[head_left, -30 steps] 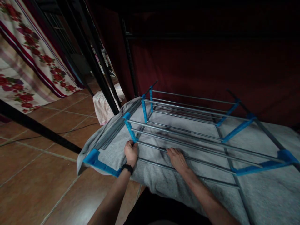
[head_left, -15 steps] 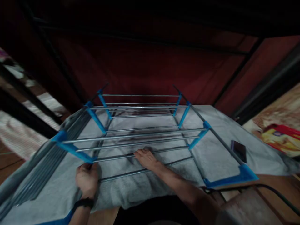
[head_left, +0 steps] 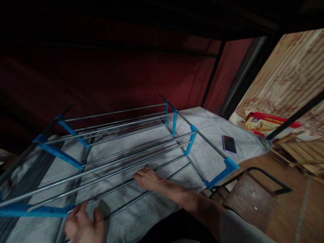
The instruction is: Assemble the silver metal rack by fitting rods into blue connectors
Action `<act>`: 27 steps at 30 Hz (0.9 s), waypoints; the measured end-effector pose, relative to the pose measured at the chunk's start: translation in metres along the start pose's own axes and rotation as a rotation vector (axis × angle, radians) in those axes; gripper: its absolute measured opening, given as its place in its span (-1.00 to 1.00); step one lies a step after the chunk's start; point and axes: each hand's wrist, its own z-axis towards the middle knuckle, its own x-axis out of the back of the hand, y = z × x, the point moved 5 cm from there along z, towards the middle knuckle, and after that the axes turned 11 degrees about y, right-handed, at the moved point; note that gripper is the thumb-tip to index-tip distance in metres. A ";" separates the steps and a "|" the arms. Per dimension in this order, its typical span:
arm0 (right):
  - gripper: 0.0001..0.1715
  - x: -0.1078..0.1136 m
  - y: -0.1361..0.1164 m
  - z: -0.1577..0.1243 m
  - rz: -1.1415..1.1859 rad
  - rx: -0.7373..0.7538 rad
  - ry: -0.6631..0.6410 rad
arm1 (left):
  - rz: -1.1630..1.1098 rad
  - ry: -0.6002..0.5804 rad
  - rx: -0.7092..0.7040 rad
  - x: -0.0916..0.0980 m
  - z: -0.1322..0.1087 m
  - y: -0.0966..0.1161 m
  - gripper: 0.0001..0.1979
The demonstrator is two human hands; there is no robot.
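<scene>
A rack of grey metal tubes [head_left: 118, 158] with blue plastic connectors lies over a grey cloth [head_left: 121, 202]. My right hand [head_left: 148, 178] rests on one of the near tubes at the middle, its fingers curled over it. Down at the lower left, my left hand [head_left: 86, 224] is beside the end of a long blue connector [head_left: 48, 211]. Its thumb and fingers are apart, the fingertips close to the tube end; whether they touch is unclear. Another blue connector [head_left: 221, 175] joins the frame's right corner.
A phone [head_left: 230, 144] lies on the cloth at the right. Past it are a red and yellow package [head_left: 269, 123] and a slatted wooden piece [head_left: 303, 152]. A chair [head_left: 253, 195] stands at the lower right. Dark posts and a red panel [head_left: 126, 77] rise behind the rack.
The view has swung to the right, so the rack appears shifted left and slanted. My left hand's fingers have spread at the connector end. My right hand stays on the tube.
</scene>
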 end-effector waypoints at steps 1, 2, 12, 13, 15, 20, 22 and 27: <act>-0.76 0.002 0.002 -0.004 0.011 -0.024 0.002 | -0.031 -0.047 -0.135 -0.012 -0.005 0.025 -0.50; -0.74 0.005 0.005 -0.008 0.024 -0.055 0.008 | -0.080 -0.130 -0.255 -0.027 -0.010 0.050 -0.55; -0.60 0.055 0.078 -0.132 0.099 -0.642 0.454 | -0.106 -0.658 -0.635 -0.148 -0.031 0.193 -0.51; -0.60 0.063 0.091 -0.148 0.069 -0.726 0.503 | -0.114 -0.699 -0.661 -0.155 -0.034 0.204 -0.53; -0.61 0.080 0.117 -0.175 0.014 -0.905 0.636 | -0.145 -0.753 -0.699 -0.166 -0.040 0.226 -0.55; -0.42 0.089 0.159 -0.193 0.017 -1.082 0.727 | -0.167 -0.833 -0.671 -0.189 -0.045 0.261 -0.62; -0.37 0.080 0.166 -0.189 0.040 -1.085 0.647 | -0.169 -0.852 -0.633 -0.194 -0.045 0.264 -0.62; -0.36 0.067 0.170 -0.188 0.096 -1.112 0.674 | -0.159 -0.861 -0.608 -0.195 -0.046 0.263 -0.56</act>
